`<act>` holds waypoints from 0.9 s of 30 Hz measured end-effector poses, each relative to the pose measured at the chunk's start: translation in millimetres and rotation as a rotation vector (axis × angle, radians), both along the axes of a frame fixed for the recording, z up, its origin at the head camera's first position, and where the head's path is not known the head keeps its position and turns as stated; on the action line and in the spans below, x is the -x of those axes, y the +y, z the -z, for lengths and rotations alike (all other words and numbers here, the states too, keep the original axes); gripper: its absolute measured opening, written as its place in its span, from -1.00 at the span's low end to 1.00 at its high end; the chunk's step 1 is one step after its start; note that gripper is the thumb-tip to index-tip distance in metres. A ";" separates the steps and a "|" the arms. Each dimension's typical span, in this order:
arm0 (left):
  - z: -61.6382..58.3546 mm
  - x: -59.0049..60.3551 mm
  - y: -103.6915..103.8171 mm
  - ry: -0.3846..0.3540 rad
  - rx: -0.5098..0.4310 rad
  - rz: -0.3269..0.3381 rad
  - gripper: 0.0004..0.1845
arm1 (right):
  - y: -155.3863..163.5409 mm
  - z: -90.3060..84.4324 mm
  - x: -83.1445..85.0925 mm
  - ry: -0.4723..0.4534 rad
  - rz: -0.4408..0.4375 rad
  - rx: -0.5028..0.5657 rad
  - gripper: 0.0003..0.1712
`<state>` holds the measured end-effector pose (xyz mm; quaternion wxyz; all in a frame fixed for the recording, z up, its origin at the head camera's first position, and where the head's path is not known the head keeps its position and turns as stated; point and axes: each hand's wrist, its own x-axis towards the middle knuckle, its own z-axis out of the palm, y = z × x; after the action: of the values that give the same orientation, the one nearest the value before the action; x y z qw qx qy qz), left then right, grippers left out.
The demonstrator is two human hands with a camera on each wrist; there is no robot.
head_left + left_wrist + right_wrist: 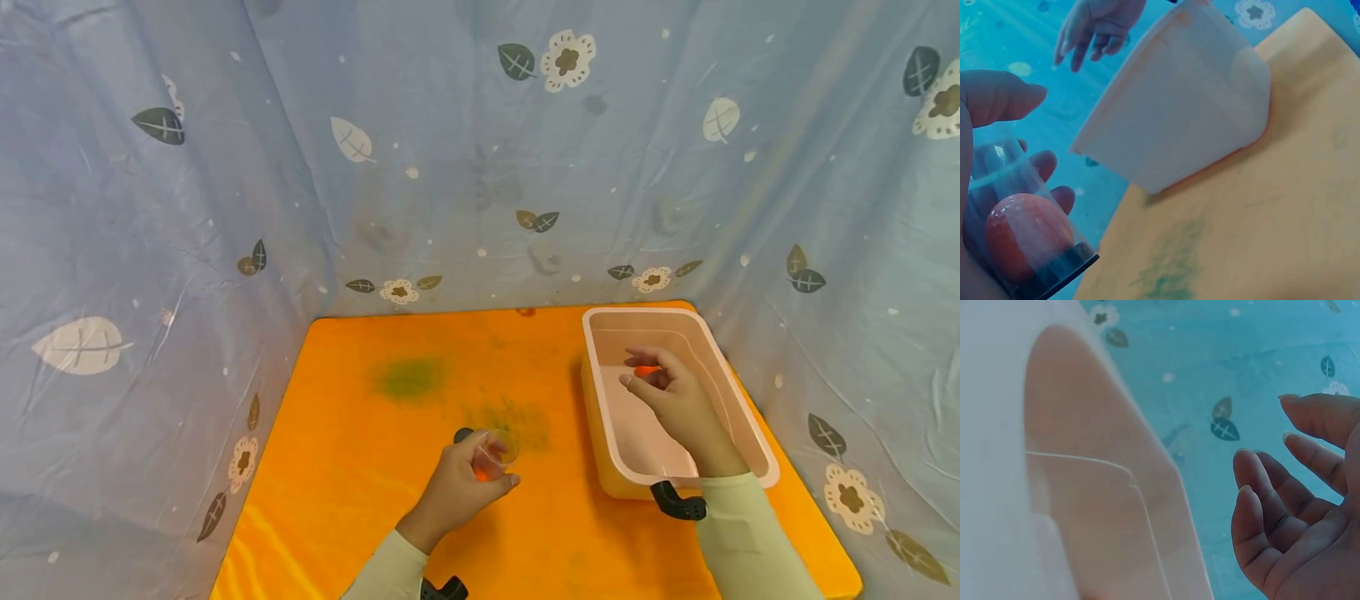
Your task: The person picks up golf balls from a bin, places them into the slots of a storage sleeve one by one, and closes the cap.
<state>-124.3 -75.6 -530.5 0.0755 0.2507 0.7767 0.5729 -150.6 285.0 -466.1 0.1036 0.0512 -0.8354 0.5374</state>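
Left wrist view gives us the clearest look at the clear cup [1019,181], tilted in the left hand [453,487], its dark base [1060,275] at the lower end and an orange-red ball [1025,237] settled just above it. We judge the cup light, thin-walled and fairly stiff, likely smooth enough to slip and better not squeezed hard; we would hold it round the side wall low down, by the base, where the ball's weight sits and the mouth stays unobstructed. The glossy ball looks firm and light, apt to roll, so a fingertip pinch across its middle should suit it. The left fingers are curled round the cup's wall. The right hand [678,404] appears above the pale tub [637,433], its fingers loosely bent, thumb and fingertips apart, with nothing gripped in the right wrist view. A small orange patch [645,370] shows past those fingers from the head camera, but we cannot fairly tell whether it is a second ball lying in the tub. Counting, we have two hands, one cup, one ball certain inside it, one orange patch, and one tub on one orange table [360,433].
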 end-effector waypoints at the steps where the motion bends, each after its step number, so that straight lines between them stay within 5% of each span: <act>1: 0.4 0.2 0.1 0.004 -0.004 0.001 -0.68 | -0.7 0.4 1.3 0.001 0.000 -0.001 -0.47; 10: 1.3 1.4 -2.1 0.001 -0.010 -0.002 -0.67 | 8.0 -1.1 20.3 -0.059 0.006 -0.060 -0.40; 20: 3.3 2.3 -6.9 -0.020 0.009 -0.020 -0.67 | 33.7 9.0 60.1 -0.221 0.007 -0.073 -0.34; 27: 4.3 2.5 -10.4 -0.037 0.005 -0.020 -0.67 | 48.0 26.5 89.5 -0.260 0.039 -0.245 -0.30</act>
<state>-126.9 -86.0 -534.8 0.0845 0.2321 0.7792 0.5760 -240.1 333.0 -492.6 -0.0022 -0.0226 -0.9019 0.4314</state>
